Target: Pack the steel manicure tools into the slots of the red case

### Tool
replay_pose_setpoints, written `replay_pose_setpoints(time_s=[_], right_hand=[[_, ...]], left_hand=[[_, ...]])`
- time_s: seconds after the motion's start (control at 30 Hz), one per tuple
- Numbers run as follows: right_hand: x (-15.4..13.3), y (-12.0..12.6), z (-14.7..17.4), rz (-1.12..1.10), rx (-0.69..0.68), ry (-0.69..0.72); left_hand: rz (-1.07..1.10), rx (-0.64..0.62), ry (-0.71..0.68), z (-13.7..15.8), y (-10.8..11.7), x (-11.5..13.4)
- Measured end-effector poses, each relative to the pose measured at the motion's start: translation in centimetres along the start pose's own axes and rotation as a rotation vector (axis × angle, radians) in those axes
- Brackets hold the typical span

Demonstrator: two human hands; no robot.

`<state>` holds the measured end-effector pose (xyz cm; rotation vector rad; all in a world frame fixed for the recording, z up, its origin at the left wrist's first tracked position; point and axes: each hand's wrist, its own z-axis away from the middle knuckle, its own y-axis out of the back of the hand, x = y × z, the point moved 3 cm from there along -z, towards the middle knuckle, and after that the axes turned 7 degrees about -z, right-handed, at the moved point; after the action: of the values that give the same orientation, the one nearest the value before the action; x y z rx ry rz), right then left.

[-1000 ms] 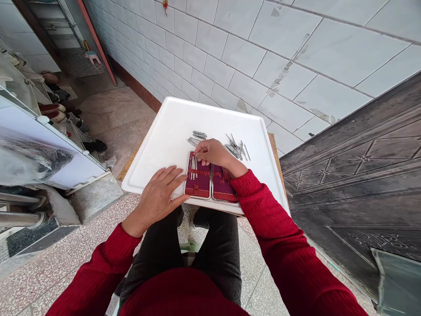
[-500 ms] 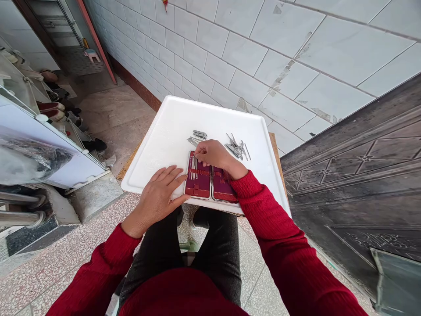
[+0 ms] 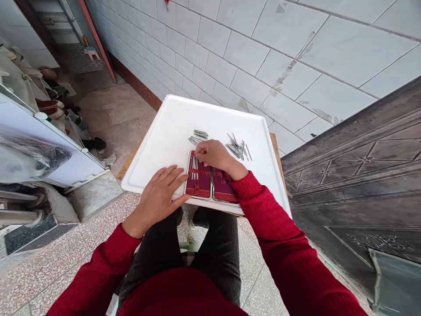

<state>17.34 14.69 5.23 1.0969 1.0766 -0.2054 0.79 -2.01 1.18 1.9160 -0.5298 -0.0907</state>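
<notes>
An open manicure case (image 3: 201,189) with a dark red lining lies across the front of the white tray. Several slim metal manicure tools (image 3: 194,169) sit upright in the elastic loops of its left half. My left hand (image 3: 161,188) is open, fingers spread on the tray, its fingertips and thumb touching the case's left edge. Over the top of the left half, my right hand (image 3: 213,156) pinches the upper end of one slim metal tool in the row; the tool's exact kind is hidden by the fingers. The wrist passes over the right half, covering part of it.
Nail clippers (image 3: 200,134) and a scissor-like tool (image 3: 194,141) lie behind the case. A pile of metal tools (image 3: 237,147) rests to the right. The white tray (image 3: 148,145) has a raised rim. A tiled wall (image 3: 217,52) stands behind, a dark carved panel (image 3: 355,166) at right.
The view has shifted very slightly. Both hands keep nearly the same place and pose, with the right hand's pinch still at the row of tools.
</notes>
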Motion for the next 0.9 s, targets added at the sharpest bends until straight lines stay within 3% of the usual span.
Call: replay_pose_setpoints(time_s=[0.9], right_hand=[[0.15, -0.1, -0.12, 0.051, 0.003, 0.068]], left_hand=[[-0.029, 0.005, -0.011, -0.01, 0.01, 0.14]])
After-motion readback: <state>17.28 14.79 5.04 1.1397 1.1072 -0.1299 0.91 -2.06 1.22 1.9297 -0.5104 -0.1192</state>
